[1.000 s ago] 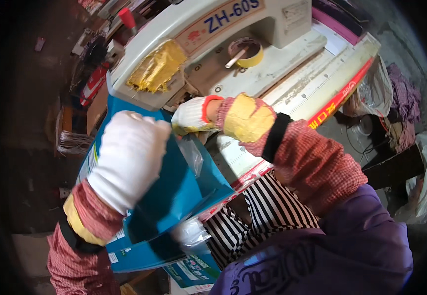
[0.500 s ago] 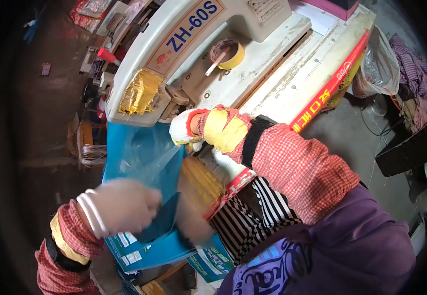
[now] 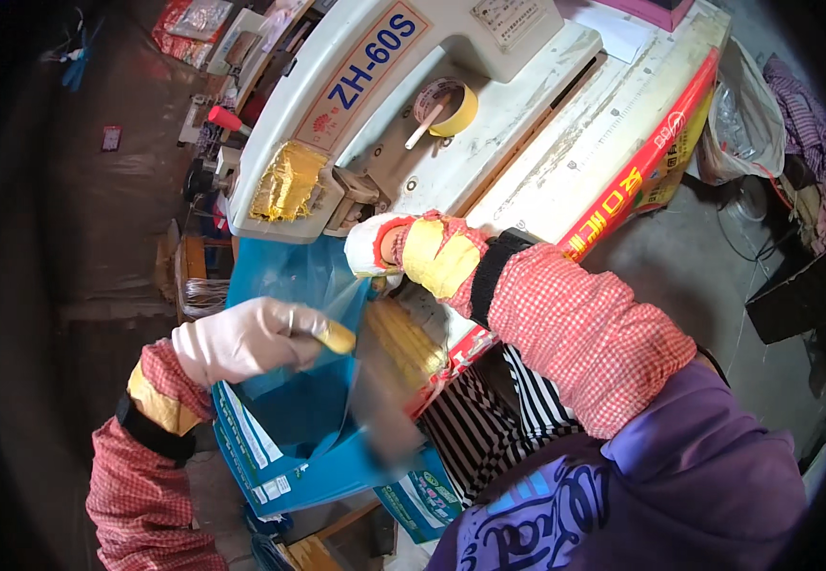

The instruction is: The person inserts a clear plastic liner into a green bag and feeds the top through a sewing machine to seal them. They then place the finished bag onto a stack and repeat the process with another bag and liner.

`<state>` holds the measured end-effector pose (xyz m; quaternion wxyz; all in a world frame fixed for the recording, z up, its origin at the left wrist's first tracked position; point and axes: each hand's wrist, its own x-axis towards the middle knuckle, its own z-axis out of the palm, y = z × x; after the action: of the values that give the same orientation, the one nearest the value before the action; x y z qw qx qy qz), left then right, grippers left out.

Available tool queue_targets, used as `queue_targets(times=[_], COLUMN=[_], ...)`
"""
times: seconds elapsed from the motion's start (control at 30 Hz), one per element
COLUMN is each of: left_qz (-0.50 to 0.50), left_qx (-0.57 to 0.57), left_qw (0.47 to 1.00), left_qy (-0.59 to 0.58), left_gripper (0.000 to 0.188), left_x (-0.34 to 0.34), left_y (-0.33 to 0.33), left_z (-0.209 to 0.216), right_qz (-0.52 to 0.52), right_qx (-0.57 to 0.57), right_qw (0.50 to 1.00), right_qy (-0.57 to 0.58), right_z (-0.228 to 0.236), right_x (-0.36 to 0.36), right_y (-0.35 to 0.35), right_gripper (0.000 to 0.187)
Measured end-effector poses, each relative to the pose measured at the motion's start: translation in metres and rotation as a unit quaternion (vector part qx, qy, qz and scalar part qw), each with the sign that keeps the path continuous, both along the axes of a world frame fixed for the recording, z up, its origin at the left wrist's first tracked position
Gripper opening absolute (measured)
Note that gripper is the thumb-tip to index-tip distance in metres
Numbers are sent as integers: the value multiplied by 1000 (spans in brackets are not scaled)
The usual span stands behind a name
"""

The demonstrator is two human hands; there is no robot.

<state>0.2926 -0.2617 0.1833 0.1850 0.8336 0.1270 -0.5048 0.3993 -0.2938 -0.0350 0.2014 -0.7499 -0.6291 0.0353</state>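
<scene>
My left hand (image 3: 251,341), in a pale glove with a yellow-covered digit, is curled above the blue plastic bag (image 3: 318,481); anything in its grip cannot be made out. At the bag's upper right edge, beside the sewing head, my right hand (image 3: 379,246) wears a white glove with red trim. Clear plastic film (image 3: 344,297) stretches from its partly hidden fingertips toward my left hand. The bag hangs below the head of the large white sewing machine (image 3: 275,214), its mouth gaping toward me. A blurred brownish shape (image 3: 384,404) crosses its right side.
A yellow tape roll (image 3: 457,112) with a white stick in it rests on the machine bed. Bundled yellow material (image 3: 403,338) lies right of the bag. Beyond the worktable's red-yellow edge strip (image 3: 641,167) sit a clear plastic sack (image 3: 741,128) and a dark box (image 3: 794,290).
My left hand has moved up and slightly right, and shows sharper. My right hand stays at the machine. The whole view has shifted slightly.
</scene>
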Motion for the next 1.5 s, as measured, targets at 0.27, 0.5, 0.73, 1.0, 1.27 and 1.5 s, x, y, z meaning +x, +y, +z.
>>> queue_targets(times=[0.27,0.5,0.73,1.0,1.27,1.5], left_qz=[-14,-144,-417,-546,-263,-459], left_qx=[202,367,286,84,68,43], left_qw=[967,919,852,832,955,875], left_qy=[-156,34,135,51,-116,-149], left_gripper=[63,65,39,14,30,9], left_x=[-25,-31,-68,-88,-107,-110], left_y=[14,-25,-60,-101,-72,-86], left_z=[44,51,21,-66,-75,-82], right_qz=[33,-57,-142,0,-27,-211], right_qx=[-23,-64,-111,-216,312,-87], right_qw=[999,994,982,964,912,930], right_qy=[-29,-73,53,-153,264,289], right_z=[8,-21,-9,9,19,57], right_x=[-9,-11,-17,-125,-106,-83], right_y=[0,23,26,-26,-63,-68], right_gripper=[22,17,16,25,20,49])
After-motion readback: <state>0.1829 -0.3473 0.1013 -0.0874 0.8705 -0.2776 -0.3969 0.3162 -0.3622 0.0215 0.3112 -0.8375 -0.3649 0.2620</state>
